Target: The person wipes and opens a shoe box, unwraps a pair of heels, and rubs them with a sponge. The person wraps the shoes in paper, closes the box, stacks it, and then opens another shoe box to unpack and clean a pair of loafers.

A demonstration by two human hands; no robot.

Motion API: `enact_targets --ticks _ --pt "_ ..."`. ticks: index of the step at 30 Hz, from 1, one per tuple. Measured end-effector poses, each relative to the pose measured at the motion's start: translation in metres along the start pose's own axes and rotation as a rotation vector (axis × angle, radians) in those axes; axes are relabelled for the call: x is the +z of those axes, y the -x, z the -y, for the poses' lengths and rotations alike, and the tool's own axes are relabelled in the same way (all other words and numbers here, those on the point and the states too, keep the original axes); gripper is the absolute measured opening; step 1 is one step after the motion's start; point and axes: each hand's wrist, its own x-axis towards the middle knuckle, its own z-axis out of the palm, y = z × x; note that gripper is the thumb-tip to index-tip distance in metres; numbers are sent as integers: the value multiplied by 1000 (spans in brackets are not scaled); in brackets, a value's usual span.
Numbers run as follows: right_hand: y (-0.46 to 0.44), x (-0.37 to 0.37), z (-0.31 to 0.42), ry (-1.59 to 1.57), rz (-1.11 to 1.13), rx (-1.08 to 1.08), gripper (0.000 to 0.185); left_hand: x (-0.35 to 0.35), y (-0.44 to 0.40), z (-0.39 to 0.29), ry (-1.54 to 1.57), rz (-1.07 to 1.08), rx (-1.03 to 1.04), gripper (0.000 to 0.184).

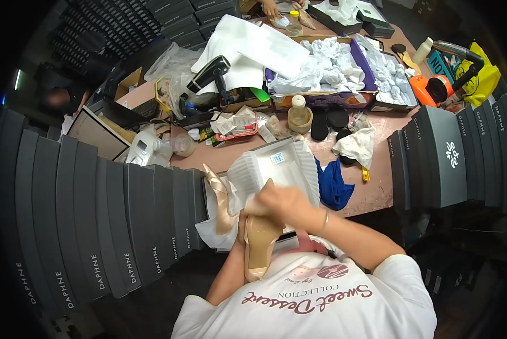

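My left hand (242, 230) is closed round the side of a beige high-heeled shoe (260, 248), its tan sole turned up towards me. Over the upper part of that sole is my right hand (287, 207), closed and blurred by motion. Something pale shows under its fingers, too smeared to name. A second shoe (220, 198), satiny beige with a pointed toe, lies to the left on white tissue paper (211, 233). Beyond my hands is an open shoe box (273, 161), with pleated white paper inside.
Dark shoe boxes stand in rows at left (109, 226) and right (443, 152). A blue cloth (335, 183) and a white rag (356, 146) lie right. Behind are a jar (300, 117), a hair dryer (209, 73) and a purple box (321, 100). Another person's hands (270, 8) show at the far edge.
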Motion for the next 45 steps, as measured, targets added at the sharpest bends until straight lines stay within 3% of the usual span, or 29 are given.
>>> enact_targets --ticks 3,9,13,15,16,18,19,25,29,33,35,36,38,39,40,42,43,45 --pt "1 0 -29 -41 43 364 13 -30 -17 -7 256 66 -365 65" --pt "21 -1 -27 3 -24 326 12 -37 -19 -7 331 393 -406 67" --pt "33 -12 9 -29 83 -23 14 1 -5 -23 215 39 -310 67" --pt "36 8 -27 -33 -105 225 18 -6 -6 -15 206 124 -317 68" --pt "36 5 -47 -25 -101 226 18 -10 -10 -12 196 214 -306 69" --pt "27 -5 -78 -182 -221 522 21 -13 -21 -19 152 394 -265 70" --pt "28 -14 -79 -154 -265 559 22 -12 -26 -24 135 367 -244 70" --pt "57 -63 -146 217 -400 629 24 0 -51 -53 114 142 -63 68" --pt "61 -60 -151 47 -366 691 19 5 -62 -55 166 26 -39 68" --pt "48 -65 -150 196 -252 688 27 3 -61 -62 186 47 19 68" --pt "42 -67 -158 357 -217 776 47 -3 -63 -64 198 90 27 68" --pt "35 -65 -153 358 -213 767 47 -6 -65 -66 205 139 40 68" --pt "27 -50 -120 79 -248 494 67 -12 -63 -65 223 226 54 68" --pt "29 -32 -96 -313 -131 596 73 -11 -62 -63 226 226 50 68" --pt "30 -5 -69 -740 -109 681 66 -6 -61 -61 176 171 72 69" --pt "26 24 -33 -1359 384 914 53 6 -59 -57 74 69 125 70" --pt "27 36 -13 -1528 173 1020 37 7 -58 -59 21 14 159 70" --pt "34 39 -6 -1588 -24 1132 27 -8 -51 -56 -365 -217 418 65"
